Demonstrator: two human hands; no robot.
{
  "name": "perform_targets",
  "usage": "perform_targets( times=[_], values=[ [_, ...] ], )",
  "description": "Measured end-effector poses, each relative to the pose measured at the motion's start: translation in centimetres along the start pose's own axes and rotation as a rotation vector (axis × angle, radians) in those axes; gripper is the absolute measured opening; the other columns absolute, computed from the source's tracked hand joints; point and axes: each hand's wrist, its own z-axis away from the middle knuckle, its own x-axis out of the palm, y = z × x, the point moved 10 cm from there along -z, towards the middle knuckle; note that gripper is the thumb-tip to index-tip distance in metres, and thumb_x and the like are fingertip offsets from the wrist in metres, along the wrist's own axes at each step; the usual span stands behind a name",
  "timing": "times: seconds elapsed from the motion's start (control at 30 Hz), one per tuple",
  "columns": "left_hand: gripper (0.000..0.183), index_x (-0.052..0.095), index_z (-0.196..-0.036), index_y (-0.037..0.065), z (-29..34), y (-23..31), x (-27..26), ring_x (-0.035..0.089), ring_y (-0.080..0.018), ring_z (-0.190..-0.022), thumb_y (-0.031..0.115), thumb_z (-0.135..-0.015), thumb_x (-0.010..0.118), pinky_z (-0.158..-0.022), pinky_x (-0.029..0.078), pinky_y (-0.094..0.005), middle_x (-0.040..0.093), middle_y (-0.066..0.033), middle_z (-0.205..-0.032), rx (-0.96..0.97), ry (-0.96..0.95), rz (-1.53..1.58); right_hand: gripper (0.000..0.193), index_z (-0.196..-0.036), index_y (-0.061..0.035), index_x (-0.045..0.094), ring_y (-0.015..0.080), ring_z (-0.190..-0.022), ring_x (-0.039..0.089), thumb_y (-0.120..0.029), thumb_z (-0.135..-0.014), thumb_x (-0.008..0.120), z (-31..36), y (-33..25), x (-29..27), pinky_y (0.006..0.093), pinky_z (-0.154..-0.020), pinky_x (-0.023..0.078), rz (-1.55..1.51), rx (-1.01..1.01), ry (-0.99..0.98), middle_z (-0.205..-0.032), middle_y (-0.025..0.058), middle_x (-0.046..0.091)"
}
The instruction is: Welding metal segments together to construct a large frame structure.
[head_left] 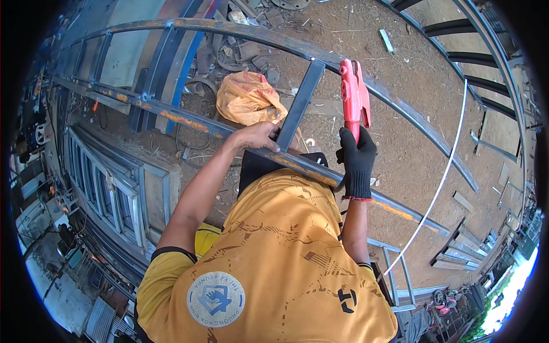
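My bare left hand [258, 137] is closed around the lower end of a short dark steel crosspiece [303, 103], where it meets the near rail [306, 166] of a long metal frame. The crosspiece's far end touches the curved far rail [251, 33]. In a black knit glove, my right hand [357, 163] grips a red welding electrode holder [355, 94] by its handle. The holder points away from me, above the ground between the two rails. I cannot make out any rod in its jaws. Rust patches mark the near rail, close to my body.
A crumpled orange bag [249, 97] lies on the dirt beyond my left hand, near scrap metal. Gate-like metal frames [111, 188] stand at the left. Another barred frame [486, 60] is at the far right. A thin white strip [440, 191] crosses the right side.
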Motion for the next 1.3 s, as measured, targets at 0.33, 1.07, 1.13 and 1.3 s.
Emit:
perform_targets(
  times=[0.33,1.07,1.13,1.3],
  values=[
    [0.054,0.058,-0.122,-0.007,-0.7,-1.2,0.2,0.064,-0.0245,-0.108,0.007,-0.074,0.079,-0.093,0.048,-0.0362,0.068,-0.0176,-0.118,0.022,-0.017,0.137,0.029,-0.100,-0.0014,0.065,0.0119,-0.048,0.057,-0.028,-0.089,0.072,0.5,0.5,-0.3,0.0273,-0.042,0.042,0.016,-0.011,-0.009,-0.067,0.0019,0.058],
    [0.046,0.063,-0.115,-0.006,-1.4,-1.2,0.0,0.066,-0.0220,-0.091,0.006,-0.073,0.079,-0.083,0.051,-0.0340,0.070,-0.0129,-0.103,0.075,0.011,-0.004,0.024,-0.106,0.0002,0.062,0.0097,-0.054,0.054,-0.012,-0.087,0.070,6.8,9.3,-3.5,0.0266,-0.050,0.043,-0.167,-0.105,0.078,-0.073,0.0024,0.061],
    [0.050,0.062,-0.115,-0.007,-2.0,-2.0,-0.1,0.066,-0.0227,-0.092,0.010,-0.073,0.081,-0.082,0.051,-0.0342,0.070,-0.0143,-0.104,0.100,0.009,0.049,0.021,-0.103,0.0009,0.062,0.0115,-0.053,0.055,-0.013,-0.088,0.068,6.7,9.5,-3.6,0.0281,-0.049,0.043,-0.211,-0.132,0.128,-0.069,0.0031,0.060],
    [0.051,0.059,-0.119,-0.006,-3.4,-2.8,0.1,0.064,-0.0199,-0.094,0.009,-0.074,0.079,-0.081,0.050,-0.0344,0.069,-0.0102,-0.103,0.174,0.052,-0.045,0.020,-0.101,0.0012,0.063,0.0116,-0.053,0.054,-0.013,-0.088,0.069,6.7,8.9,-3.6,0.0283,-0.049,0.043,-0.205,-0.211,0.155,-0.070,0.0023,0.060]
  ],
)
